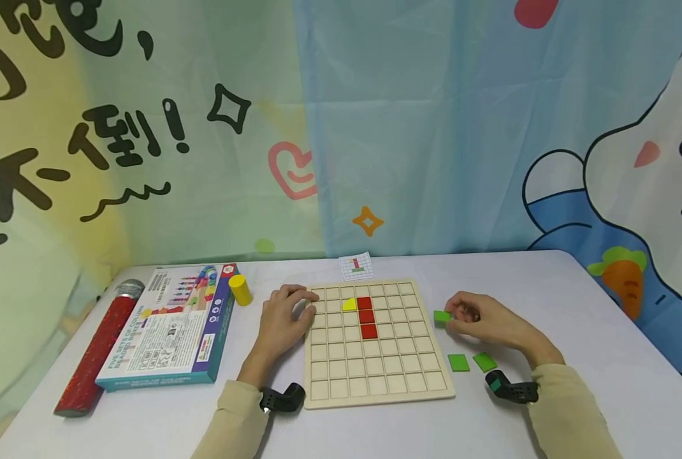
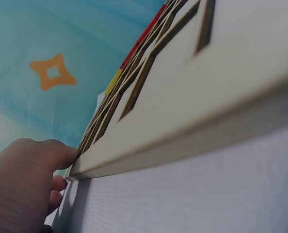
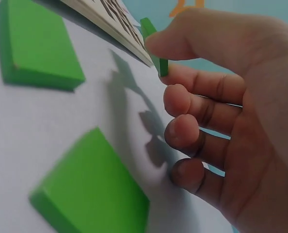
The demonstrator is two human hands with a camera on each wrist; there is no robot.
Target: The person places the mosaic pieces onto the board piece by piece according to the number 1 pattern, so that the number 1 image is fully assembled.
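My right hand (image 1: 490,322) pinches a green square tile (image 1: 441,317) between thumb and index finger, just off the board's right edge. In the right wrist view that tile is tilted above the table, with the other fingers loosely curled. Two more green tiles, one nearer the board (image 1: 458,363) and one turned askew (image 1: 484,362), lie below the hand. The wooden grid board (image 1: 341,400) carries a yellow tile (image 1: 349,305) beside a column of three red tiles (image 1: 366,317). My left hand (image 1: 283,319) rests its relaxed thumb and fingers against the board's upper left edge.
A small pattern card (image 1: 357,266) lies behind the board. Left of my left hand are a yellow cylinder (image 1: 240,290), a flat toy box (image 1: 157,325) and a red tube (image 1: 100,350) with a silver end. A printed curtain (image 1: 387,127) hangs behind the table.
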